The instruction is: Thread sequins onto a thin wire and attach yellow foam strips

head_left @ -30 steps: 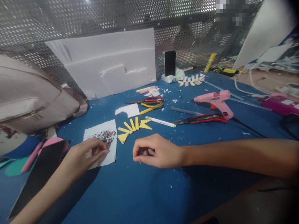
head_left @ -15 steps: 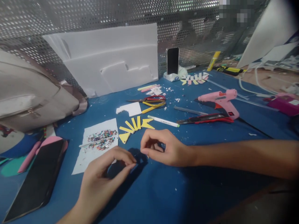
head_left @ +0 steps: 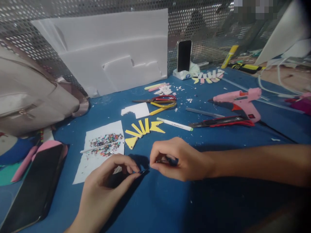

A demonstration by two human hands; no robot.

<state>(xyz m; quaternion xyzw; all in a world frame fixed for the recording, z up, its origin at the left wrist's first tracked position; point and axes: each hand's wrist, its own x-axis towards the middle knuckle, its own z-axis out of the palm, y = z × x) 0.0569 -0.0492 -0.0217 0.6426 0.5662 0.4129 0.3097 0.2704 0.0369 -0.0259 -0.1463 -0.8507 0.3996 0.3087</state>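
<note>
My left hand (head_left: 109, 181) is closed in a pinch over the blue table. A small, thin dark piece (head_left: 143, 171) sticks out from between its thumb and forefinger; its kind is too small to tell. A short gap away, my right hand (head_left: 178, 158) is also pinched, and whatever its fingertips may hold is hidden. Yellow strips and cut pieces (head_left: 146, 125) lie fanned out just beyond both hands. Beside my left hand is a white paper sheet (head_left: 81, 165), with colourful glittery bits (head_left: 107, 140) and a thin white stick (head_left: 93, 149) on it.
Beyond the hands lie a white marker (head_left: 175, 124), scissors (head_left: 162, 100), a red-and-black cutter (head_left: 223, 122) and a pink glue gun (head_left: 243, 98). A dark phone (head_left: 31, 187) and a pale bag (head_left: 36, 97) are on the left. A white board (head_left: 109, 29) leans at the back.
The view has shifted slightly, so most things appear moved. A dark piece now shows at my left fingertips. Both hands stay pinched close together.
</note>
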